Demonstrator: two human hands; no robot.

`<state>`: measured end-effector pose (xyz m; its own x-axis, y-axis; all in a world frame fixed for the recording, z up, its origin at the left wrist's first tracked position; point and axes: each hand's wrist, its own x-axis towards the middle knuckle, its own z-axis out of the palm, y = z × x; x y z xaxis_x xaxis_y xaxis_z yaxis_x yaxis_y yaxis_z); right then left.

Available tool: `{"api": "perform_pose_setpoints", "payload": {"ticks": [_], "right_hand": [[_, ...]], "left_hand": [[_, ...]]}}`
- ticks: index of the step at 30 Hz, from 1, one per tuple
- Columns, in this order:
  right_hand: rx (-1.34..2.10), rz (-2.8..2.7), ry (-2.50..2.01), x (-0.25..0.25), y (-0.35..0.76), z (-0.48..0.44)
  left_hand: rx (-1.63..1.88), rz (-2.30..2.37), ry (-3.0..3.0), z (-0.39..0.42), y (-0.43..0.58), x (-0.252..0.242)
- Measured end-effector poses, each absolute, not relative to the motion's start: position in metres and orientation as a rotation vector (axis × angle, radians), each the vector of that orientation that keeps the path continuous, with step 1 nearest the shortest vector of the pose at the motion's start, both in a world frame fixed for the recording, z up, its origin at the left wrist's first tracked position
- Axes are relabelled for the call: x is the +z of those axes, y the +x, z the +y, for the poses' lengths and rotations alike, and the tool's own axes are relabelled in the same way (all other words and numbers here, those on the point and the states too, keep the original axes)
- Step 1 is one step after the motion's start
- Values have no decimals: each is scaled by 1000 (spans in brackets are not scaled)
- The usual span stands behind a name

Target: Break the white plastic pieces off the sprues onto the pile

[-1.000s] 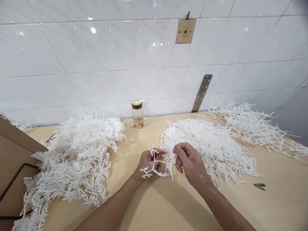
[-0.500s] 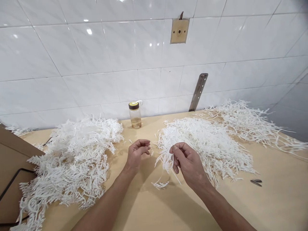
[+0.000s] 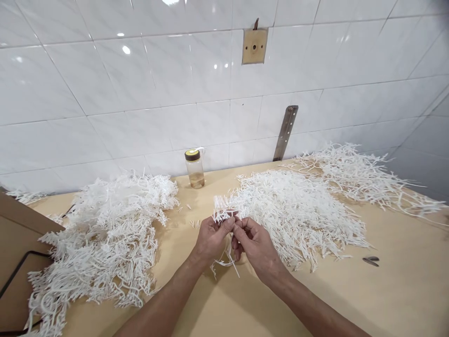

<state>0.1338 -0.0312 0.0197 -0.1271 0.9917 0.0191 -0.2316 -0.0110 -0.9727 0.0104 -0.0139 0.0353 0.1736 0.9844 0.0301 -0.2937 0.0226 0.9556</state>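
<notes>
My left hand [image 3: 211, 238] and my right hand [image 3: 253, 243] meet at the front of the table, thumbs and fingertips pinched close together. Between them is a white branched plastic piece [image 3: 221, 209], its comb-like tips standing up above my left fingers. Thin white strands [image 3: 228, 262] hang below, near my right fingers. Both hands are closed on this piece; the fingertips partly hide it. Just right of my hands spreads a heap of similar white branched pieces [image 3: 298, 210].
Another white heap [image 3: 112, 234] covers the left side, beside a brown cardboard box [image 3: 24, 243]. Longer white strands [image 3: 358, 175] lie at the back right. A lidded bottle [image 3: 195, 171] stands near the tiled wall. A small dark metal tool [image 3: 371, 261] lies at right. A metal bracket [image 3: 286, 133] leans there.
My hands have come together from apart. My left hand, empty before, now pinches the white piece, and my right hand has moved left with its strands.
</notes>
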Motion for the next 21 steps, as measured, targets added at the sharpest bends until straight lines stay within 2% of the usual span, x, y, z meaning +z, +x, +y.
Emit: {"api": "perform_pose_setpoints", "payload": {"ticks": [9,21], "right_hand": [[1425,-1152,-987,14,129,-31],[1435,-1178,-1026,5,127,-27]], "left_hand": [[1196,765,899,-12,8,32],[1298,987,880,-6,8,29]]}}
